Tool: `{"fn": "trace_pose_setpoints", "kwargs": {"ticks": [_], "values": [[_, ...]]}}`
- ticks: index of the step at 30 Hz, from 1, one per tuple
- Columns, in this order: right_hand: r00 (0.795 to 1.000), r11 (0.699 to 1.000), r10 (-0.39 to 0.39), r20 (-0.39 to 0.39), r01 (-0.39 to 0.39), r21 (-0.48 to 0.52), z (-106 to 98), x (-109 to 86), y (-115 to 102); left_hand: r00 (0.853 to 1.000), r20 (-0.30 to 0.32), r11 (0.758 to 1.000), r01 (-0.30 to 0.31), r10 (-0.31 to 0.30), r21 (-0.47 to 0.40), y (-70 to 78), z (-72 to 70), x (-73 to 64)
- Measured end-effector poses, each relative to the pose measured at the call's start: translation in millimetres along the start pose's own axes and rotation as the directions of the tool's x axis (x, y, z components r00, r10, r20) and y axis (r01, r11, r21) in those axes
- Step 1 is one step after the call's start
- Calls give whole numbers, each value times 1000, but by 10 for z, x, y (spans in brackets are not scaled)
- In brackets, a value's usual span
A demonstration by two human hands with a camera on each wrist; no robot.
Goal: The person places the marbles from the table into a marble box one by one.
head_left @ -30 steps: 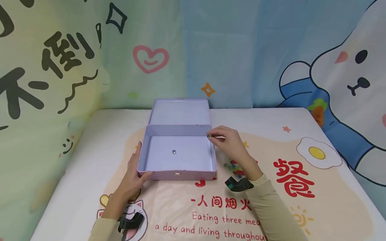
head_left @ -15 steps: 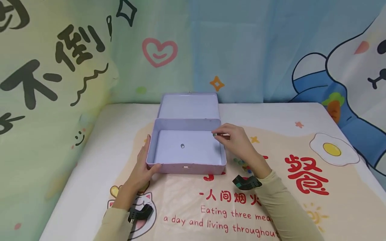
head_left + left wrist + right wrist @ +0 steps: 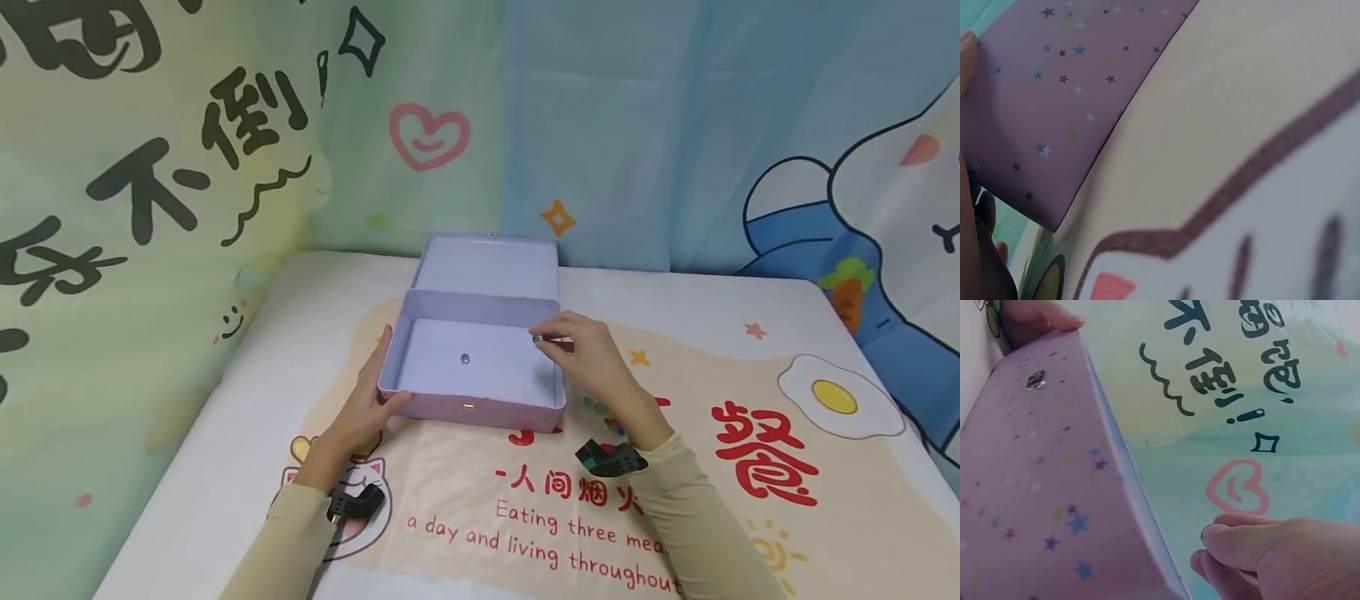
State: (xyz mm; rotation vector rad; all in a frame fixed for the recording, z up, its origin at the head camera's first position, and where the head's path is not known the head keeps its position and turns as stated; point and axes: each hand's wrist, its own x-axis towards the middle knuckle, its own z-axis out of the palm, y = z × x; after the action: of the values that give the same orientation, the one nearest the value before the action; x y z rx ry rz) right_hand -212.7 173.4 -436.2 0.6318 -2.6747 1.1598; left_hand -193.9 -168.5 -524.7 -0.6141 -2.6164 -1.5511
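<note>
Touching the box: left hand point(image 3: 363, 411), fingers laid out along the left outer wall, thumb across the front corner.
Lilac box point(image 3: 517, 414): on the surface point(image 3: 322, 287), between both hands; I note star prints on its outside from the wrist views.
Lid point(image 3: 491, 267): swung up at the back, inner face toward me.
Clasp point(image 3: 468, 407): metal, middle of the front wall.
Clear bead point(image 3: 465, 359): alone on the box floor, near its middle.
Right hand point(image 3: 588, 354): at the box's right rim, thumb and fingers pinching a small green piece point(image 3: 536, 338); I see only its edge, the rest hidden.
Coloured pieces point(image 3: 597, 406): loose group just beside the box, right side, partly behind the right wrist.
Printed cloth: under everything, red lettering in front of the box, fried egg point(image 3: 834, 397) to the right.
Backdrop point(image 3: 600, 142): blue and green, with a pink heart point(image 3: 430, 137).
</note>
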Motion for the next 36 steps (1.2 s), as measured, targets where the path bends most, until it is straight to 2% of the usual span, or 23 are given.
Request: {"fn": "trace_pose_setpoints", "kwargs": {"ticks": [3,7,9,18,27,34,36], "values": [[1000,1000,5,15,-4,-14,39,-3,29,1000,-7,1000,-4,4,-19,24,19,-4],[999,1000,22,31,-22,-21,85,-17,39,999,-1,996,-34,34,-78,202,-9,-24],[999,999,26,32,-25,-24,95,-29,25,999,3,993,-42,43,-107,244,-11,-34],[999,999,7,45,-5,-32,112,-34,-72,999,-17,997,-47,46,-54,13,31,-2],[999,1000,6,46,-6,0,177,15,-52,998,-29,998,-62,62,-14,-17,-32,3],[997,999,38,60,-38,1,187,-18,-48,999,-1,997,-33,33,-71,392,-76,-43],[998,999,37,58,-37,4,179,-21,-52,999,-2,997,-34,34,-63,416,-72,-43]]}}
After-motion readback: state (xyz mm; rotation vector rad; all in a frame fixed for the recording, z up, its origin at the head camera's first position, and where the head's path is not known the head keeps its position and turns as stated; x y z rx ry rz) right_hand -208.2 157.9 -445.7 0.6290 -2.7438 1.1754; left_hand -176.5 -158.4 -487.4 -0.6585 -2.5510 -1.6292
